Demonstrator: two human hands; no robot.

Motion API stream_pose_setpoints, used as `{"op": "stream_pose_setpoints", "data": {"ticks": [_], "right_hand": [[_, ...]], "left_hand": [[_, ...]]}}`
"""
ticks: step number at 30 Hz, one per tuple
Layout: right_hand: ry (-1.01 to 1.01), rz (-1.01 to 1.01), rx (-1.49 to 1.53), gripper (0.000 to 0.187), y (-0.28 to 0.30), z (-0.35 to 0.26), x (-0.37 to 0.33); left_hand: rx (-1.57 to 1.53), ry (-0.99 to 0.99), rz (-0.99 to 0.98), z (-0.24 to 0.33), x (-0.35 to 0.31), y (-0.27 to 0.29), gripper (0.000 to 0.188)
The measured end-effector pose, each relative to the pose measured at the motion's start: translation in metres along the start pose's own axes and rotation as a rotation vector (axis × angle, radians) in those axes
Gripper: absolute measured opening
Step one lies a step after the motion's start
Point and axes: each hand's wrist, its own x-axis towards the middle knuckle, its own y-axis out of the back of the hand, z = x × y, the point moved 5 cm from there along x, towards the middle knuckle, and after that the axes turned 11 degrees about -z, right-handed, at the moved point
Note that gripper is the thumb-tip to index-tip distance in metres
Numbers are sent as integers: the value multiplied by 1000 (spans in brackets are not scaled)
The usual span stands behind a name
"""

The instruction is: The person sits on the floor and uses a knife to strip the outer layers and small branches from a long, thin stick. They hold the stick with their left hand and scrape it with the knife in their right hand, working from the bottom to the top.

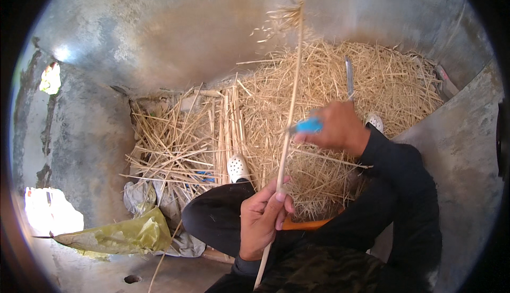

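Observation:
My left hand is closed around a long pale plant stalk, low at the centre. The stalk stands steeply, leaning a little to the right at its top, where a frayed dry tuft hangs from it. My right hand, slightly blurred, grips a blue tool whose dark tip meets the stalk at about mid-height. Its exact kind is unclear. A narrow metal blade shows just beyond my right hand; I cannot tell whether it belongs to the same tool.
Loose straw and shavings cover the floor ahead and to the right. Cut stalks lie heaped on the left. A yellowish plastic sheet and pale bags sit at the lower left. Concrete walls surround me. My white clog rests among stalks.

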Motion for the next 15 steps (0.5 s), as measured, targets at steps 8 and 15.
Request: {"op": "stream_pose_setpoints", "data": {"ticks": [8,15], "right_hand": [[-33,55,-53,78,7,11,13],[82,2,-28,80,-4,-22,1]], "left_hand": [[298,30,121,11,-5,-3,35],[440,-51,99,10,-2,-4,32]]}}
